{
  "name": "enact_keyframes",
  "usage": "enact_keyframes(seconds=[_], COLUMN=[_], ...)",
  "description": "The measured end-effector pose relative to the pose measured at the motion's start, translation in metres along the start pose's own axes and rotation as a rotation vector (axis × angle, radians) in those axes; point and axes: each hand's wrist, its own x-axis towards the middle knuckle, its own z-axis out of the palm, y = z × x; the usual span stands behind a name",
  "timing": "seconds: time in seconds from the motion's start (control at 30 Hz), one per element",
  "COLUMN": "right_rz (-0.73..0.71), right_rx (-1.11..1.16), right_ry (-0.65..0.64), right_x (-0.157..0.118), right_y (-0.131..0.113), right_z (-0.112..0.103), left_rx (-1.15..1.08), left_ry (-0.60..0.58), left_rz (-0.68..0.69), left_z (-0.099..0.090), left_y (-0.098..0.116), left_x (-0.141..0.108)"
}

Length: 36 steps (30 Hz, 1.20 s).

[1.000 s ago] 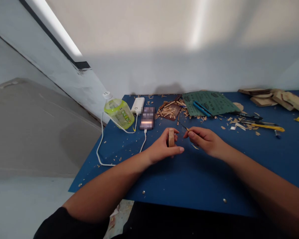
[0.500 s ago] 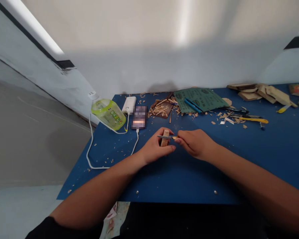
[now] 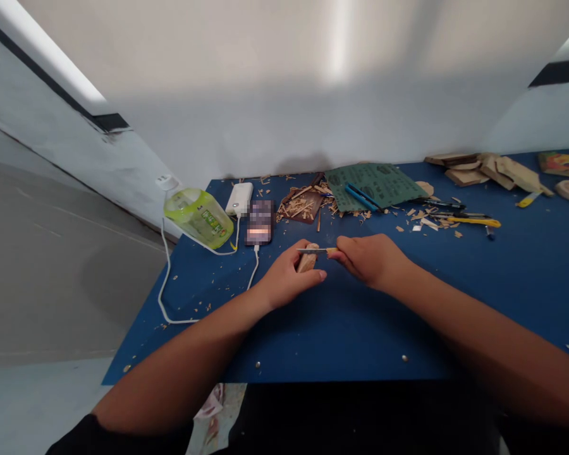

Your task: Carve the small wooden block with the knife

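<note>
My left hand [image 3: 287, 275] is closed around a small piece of wood [image 3: 306, 261], with the thumb stretched along its near side. Closed in a fist, my right hand [image 3: 372, 260] grips a knife [image 3: 315, 251] whose thin blade points left. The blade lies across the upper end of the wood. Most of the knife's handle is hidden inside my right fingers; a yellowish bit shows at the base of the blade. Both hands are just above the blue table [image 3: 332, 335].
Behind my hands lie wood shavings [image 3: 299, 205], green sandpaper [image 3: 374, 180] with a blue pen-like tool [image 3: 361, 197], and a yellow cutter [image 3: 477, 220]. Wood blocks [image 3: 488, 169] are at the back right. Leftward are a phone [image 3: 260, 222], a power bank [image 3: 239, 198], a cable and a yellow-green bottle [image 3: 201, 218].
The piece of wood has tilted to the right at its upper end, and the knife blade has shifted up toward that end. The whole view has moved slightly.
</note>
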Motion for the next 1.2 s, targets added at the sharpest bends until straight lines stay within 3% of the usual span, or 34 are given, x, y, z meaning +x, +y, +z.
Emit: enact_keyframes(seconds=[0.2,0.37,0.47,0.57,0.7,0.8,0.93,1.2], right_rz=[0.059,0.260,0.155,-0.031,-0.240,-0.354,-0.398,-0.292], right_rx=[-0.015,0.014,0.172,0.457,0.857,0.973,0.911,0.504], right_ry=[0.036,0.078,0.141,0.117,0.087,0.064,0.012,-0.002], right_x=[0.009,0.015,0.013,0.008,0.000,-0.004,-0.006,-0.007], right_y=[0.006,0.038,0.045,0.033,0.010,0.000,-0.003,-0.001], right_z=[0.007,0.011,0.012,0.014,0.017,0.015,0.009,0.012], left_rx=[-0.106,0.122,0.194,0.173,-0.040,-0.174,-0.103,0.130], left_ry=[0.006,0.090,0.137,0.137,-0.019,-0.150,-0.181,-0.103], left_rz=[-0.087,0.084,0.149,0.144,0.091,0.067,0.132,0.194], left_z=[-0.001,-0.007,-0.009,-0.008,-0.004,-0.001,0.000,-0.001], left_y=[-0.010,-0.001,0.002,-0.004,-0.016,-0.020,-0.017,-0.008], left_x=[0.009,-0.001,-0.006,-0.005,-0.001,0.000,-0.002,-0.005])
